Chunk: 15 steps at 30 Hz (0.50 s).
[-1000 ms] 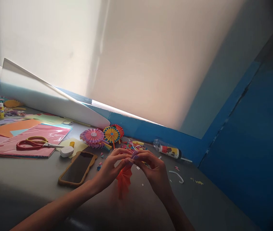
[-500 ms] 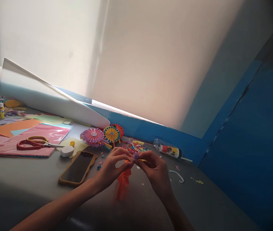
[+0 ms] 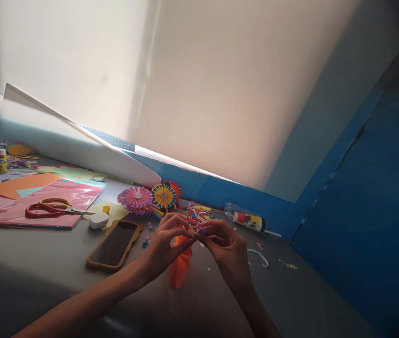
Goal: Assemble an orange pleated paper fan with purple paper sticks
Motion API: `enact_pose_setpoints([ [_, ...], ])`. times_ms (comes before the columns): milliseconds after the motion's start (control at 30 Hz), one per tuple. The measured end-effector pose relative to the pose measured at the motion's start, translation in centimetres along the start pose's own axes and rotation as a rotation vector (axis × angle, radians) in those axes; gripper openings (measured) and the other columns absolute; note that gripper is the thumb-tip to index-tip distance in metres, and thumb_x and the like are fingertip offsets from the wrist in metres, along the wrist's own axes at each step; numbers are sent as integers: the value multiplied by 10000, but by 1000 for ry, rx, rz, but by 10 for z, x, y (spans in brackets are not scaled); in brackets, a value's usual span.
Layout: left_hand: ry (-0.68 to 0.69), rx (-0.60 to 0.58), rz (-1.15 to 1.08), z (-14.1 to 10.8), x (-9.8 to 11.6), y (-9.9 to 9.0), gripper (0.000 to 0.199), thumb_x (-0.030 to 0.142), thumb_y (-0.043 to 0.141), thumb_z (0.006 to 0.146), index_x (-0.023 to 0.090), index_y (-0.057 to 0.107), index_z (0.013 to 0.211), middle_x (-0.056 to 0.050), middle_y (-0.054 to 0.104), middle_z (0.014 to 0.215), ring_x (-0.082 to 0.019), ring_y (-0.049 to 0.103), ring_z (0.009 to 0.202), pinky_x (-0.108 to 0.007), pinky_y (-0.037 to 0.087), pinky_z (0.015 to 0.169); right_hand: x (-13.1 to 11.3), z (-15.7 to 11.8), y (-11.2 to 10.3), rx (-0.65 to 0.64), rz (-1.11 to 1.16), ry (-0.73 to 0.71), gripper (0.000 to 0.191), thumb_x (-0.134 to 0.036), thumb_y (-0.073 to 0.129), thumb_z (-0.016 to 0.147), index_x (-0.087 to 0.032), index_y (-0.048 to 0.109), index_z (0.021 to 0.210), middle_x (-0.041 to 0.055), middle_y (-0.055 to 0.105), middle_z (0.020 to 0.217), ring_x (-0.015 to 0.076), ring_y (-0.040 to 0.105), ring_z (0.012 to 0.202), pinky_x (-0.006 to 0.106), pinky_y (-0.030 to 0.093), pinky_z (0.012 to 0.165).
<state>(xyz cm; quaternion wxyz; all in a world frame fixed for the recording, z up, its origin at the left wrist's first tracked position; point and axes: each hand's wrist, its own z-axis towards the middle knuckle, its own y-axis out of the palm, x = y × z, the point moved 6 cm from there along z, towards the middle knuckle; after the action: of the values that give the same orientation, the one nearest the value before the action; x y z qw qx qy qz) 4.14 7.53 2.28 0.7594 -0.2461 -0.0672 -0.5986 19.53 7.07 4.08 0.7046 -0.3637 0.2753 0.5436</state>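
My left hand (image 3: pixel 166 244) and my right hand (image 3: pixel 229 249) meet above the grey table, their fingertips pinching a small purple paper piece (image 3: pixel 201 230). Below the hands hangs an orange pleated paper fan (image 3: pixel 180 264), its upper end hidden behind my fingers. I cannot tell which hand bears its weight. To the left of my left hand lies a smartphone in an orange-brown case (image 3: pixel 114 245). Behind my hands is a heap of colourful paper scraps (image 3: pixel 195 215).
Behind the scraps stand a pink paper rosette (image 3: pixel 137 200) and a yellow-blue one (image 3: pixel 163 196). Red-handled scissors (image 3: pixel 46 210) lie on a pink sheet (image 3: pixel 79 197), near a white case (image 3: pixel 98 219). A glue stick (image 3: pixel 248 222) lies right, below a blue wall (image 3: pixel 343 211).
My hands have drawn slightly closer around the purple piece, and the orange fan now sits higher and closer under them. The objects on the table have not moved.
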Motion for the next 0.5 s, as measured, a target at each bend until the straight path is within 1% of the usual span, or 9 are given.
enact_pose_setpoints([
  [100,10,6,26,-1,0,0,63,230,679,850,236,706,907,-48,638,930,-225,536,1017,-376,455,886,0,1,0,-12,8,5,186,-319,761,745,-214,689,880,9,682,756,192,680,731,311,585,673],
  [133,20,4,49,-1,0,1,60,240,672,856,240,704,906,-46,641,927,-228,536,1020,-382,449,892,-1,2,0,-44,1,4,194,-327,752,754,-218,698,905,17,692,784,197,683,744,322,588,687],
  [200,61,-20,127,-4,0,2,48,254,659,867,254,702,888,-35,648,923,-234,528,1035,-396,424,916,-7,2,2,-157,-45,-25,180,-334,727,782,-228,717,927,28,701,846,202,682,770,335,586,715],
  [267,108,-48,212,-6,2,4,50,264,653,871,275,696,893,-24,648,958,-242,511,1075,-411,389,953,-16,0,1,-248,-129,-101,122,-324,700,813,-235,734,889,31,700,860,199,670,770,334,574,721],
  [300,116,-49,236,-7,2,3,74,279,656,868,287,687,934,-27,638,1008,-247,497,1104,-420,374,975,-20,-1,-2,-253,-165,-150,98,-314,686,827,-236,737,858,31,698,848,197,663,762,332,567,716],
  [333,104,-28,242,-7,2,1,148,303,663,860,299,667,1008,-38,612,1081,-254,479,1140,-429,362,997,-24,-2,-7,-226,-191,-196,88,-302,676,838,-238,737,835,29,694,826,195,656,752,330,560,708],
  [400,15,70,197,-6,-1,-8,385,367,686,831,311,568,1193,-76,510,1250,-275,424,1230,-446,347,1038,-27,-5,-19,-117,-176,-253,73,-273,666,846,-244,733,836,29,692,812,201,653,761,337,556,712],
  [467,-148,195,94,-6,-11,-18,618,430,708,796,311,420,1329,-108,382,1383,-302,350,1316,-467,340,1064,-22,-8,-30,-11,-82,-276,47,-252,683,829,-246,727,844,32,692,822,216,658,797,351,564,722],
  [500,-252,232,12,-6,-18,-21,705,449,713,785,317,345,1372,-117,332,1427,-315,328,1342,-475,351,1062,-17,-10,-34,32,-31,-277,44,-241,695,816,-247,724,848,32,691,827,221,660,810,353,569,719],
])
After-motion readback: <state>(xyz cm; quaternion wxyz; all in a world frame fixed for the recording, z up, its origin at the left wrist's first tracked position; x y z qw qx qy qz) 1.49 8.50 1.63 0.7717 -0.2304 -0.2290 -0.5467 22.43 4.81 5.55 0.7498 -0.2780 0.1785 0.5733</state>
